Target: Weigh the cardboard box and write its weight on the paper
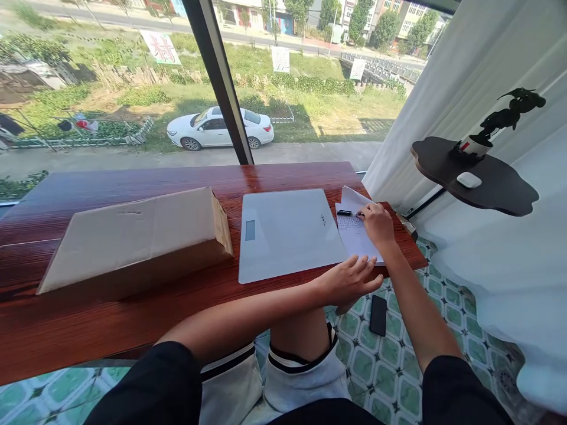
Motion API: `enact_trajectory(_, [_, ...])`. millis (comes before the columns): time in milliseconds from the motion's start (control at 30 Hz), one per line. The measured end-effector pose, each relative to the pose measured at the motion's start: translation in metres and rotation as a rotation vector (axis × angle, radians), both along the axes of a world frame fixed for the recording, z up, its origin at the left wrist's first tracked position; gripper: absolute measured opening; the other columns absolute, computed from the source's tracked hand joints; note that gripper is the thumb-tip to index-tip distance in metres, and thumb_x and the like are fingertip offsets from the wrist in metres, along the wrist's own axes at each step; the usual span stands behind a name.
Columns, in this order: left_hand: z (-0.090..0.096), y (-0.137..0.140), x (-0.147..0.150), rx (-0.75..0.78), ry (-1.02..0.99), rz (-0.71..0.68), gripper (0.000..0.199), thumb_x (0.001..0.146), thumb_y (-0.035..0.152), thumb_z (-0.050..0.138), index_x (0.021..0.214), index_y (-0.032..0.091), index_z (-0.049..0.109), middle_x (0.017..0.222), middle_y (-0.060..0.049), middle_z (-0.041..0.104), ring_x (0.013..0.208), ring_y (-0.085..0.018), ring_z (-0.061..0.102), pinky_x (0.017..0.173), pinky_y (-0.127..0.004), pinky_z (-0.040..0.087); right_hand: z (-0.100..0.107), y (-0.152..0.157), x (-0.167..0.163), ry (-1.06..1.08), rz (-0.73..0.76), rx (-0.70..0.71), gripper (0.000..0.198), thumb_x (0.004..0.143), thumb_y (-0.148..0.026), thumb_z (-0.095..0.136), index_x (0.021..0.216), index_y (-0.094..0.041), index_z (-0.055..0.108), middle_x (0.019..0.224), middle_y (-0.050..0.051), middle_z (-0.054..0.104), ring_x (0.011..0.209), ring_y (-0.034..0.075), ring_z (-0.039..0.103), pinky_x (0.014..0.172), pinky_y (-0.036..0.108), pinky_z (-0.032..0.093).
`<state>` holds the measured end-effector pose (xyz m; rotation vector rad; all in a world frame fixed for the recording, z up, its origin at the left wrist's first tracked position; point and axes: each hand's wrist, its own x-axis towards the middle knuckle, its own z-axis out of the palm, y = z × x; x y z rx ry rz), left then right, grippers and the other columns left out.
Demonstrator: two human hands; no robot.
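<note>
Pen seems mid-grasp: right hand pinches its right end; lifting would need a steady pinch. Left hand spreads loosely by the paper.

Black pen, white paper (rows of dark writing), red-brown table

The left arm slants across to the right, left hand palm down and loosely spread; the right arm reaches forward, right hand turned inward and curled.
</note>
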<state>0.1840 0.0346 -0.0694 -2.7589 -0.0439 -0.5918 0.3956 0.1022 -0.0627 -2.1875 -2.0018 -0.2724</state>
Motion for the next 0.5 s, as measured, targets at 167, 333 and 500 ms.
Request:
enact_trajectory(167, [-0.009,-0.003,0.004,0.006,-0.032,0.02,0.043,0.096,0.027,0.043,0.137,0.016,0.05,0.137,-0.023,0.058,0.122,-0.029,0.06,0.099,-0.039,0.041,0.003,-0.004,-0.002,0.01,-0.01,0.053,0.022,0.102,-0.02,0.041,0.109,-0.015,0.061,0.109,0.012,0.064,0.106,0.028,0.055,0.088,0.039,0.041])
enact_trajectory(333, [-0.01,-0.007,0.003,-0.017,0.003,0.03,0.044,0.095,0.025,0.046,0.138,0.017,0.049,0.138,-0.023,0.058,0.122,-0.028,0.06,0.097,-0.038,0.042,0.01,-0.004,-0.001,0.217,0.113,0.292,0.016,0.102,-0.029,0.042,0.106,-0.016,0.051,0.107,0.014,0.062,0.099,0.025,0.056,0.088,0.037,0.044])
enact_trajectory(500, [-0.011,-0.008,0.003,-0.06,0.04,0.02,0.048,0.094,0.025,0.048,0.141,0.016,0.048,0.137,-0.025,0.057,0.116,-0.028,0.061,0.09,-0.037,0.042,0.009,-0.003,-0.009,0.541,0.086,0.519,0.026,0.096,-0.047,0.041,0.092,-0.021,0.043,0.093,0.009,0.054,0.081,0.019,0.053,0.079,0.035,0.048])
